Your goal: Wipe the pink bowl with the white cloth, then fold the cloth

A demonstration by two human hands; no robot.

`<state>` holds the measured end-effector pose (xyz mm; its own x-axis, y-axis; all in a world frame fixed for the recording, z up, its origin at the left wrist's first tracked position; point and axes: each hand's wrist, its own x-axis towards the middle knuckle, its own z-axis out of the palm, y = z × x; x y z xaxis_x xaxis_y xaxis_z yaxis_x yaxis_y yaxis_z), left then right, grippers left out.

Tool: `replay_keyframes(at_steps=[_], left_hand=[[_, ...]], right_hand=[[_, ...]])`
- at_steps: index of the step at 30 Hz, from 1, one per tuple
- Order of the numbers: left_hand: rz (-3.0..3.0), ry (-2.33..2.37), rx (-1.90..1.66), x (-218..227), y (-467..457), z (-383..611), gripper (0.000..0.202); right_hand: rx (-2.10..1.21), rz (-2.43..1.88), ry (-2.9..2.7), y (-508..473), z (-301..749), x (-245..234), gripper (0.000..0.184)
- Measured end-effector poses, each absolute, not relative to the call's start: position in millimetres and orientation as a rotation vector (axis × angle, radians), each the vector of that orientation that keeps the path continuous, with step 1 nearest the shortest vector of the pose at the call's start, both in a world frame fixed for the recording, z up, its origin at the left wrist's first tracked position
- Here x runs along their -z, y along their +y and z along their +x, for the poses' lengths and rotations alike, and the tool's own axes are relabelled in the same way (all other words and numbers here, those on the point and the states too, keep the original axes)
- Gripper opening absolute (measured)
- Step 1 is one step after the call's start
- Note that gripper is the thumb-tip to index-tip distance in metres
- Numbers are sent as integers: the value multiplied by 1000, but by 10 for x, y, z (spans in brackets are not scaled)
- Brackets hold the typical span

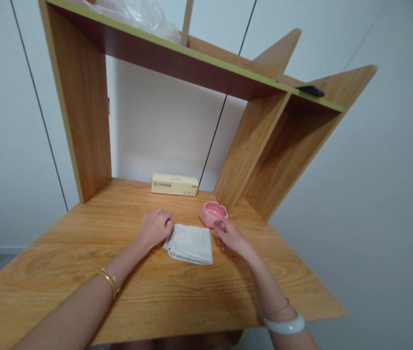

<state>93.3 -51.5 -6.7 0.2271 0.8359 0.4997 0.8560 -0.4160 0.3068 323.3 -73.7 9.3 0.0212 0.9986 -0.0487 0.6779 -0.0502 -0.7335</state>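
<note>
A folded white cloth (190, 243) lies on the wooden desk (82, 272). My left hand (155, 227) rests at the cloth's left edge with its fingers curled closed, touching the cloth; whether it grips the cloth I cannot tell. My right hand (229, 235) is just right of the cloth, fingers reaching to the near rim of a small pink bowl (213, 213). The bowl stands upright and looks empty.
A long cream box (174, 184) lies at the back of the desk against the wall. Wooden shelf uprights (82, 112) flank the desk. An upper shelf (177, 58) carries clear plastic wrap (136, 14) and a dark object (311, 90).
</note>
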Motion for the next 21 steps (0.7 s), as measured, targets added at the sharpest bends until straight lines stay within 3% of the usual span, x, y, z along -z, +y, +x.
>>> replay_keyframes(at_steps=[5, 9, 21], left_hand=[[-2529, -1528, 1070, 73, -563, 966, 23], [-2525, -1481, 1123, 84, -568, 953, 23], [-2541, -1578, 1114, 83, -574, 983, 21]], right_hand=[[-1081, -1651, -1628, -853, 3164, 170, 35], [-1063, -1548, -1519, -812, 3189, 250, 38], [-151, -2176, -1735, -684, 3890, 6, 46]])
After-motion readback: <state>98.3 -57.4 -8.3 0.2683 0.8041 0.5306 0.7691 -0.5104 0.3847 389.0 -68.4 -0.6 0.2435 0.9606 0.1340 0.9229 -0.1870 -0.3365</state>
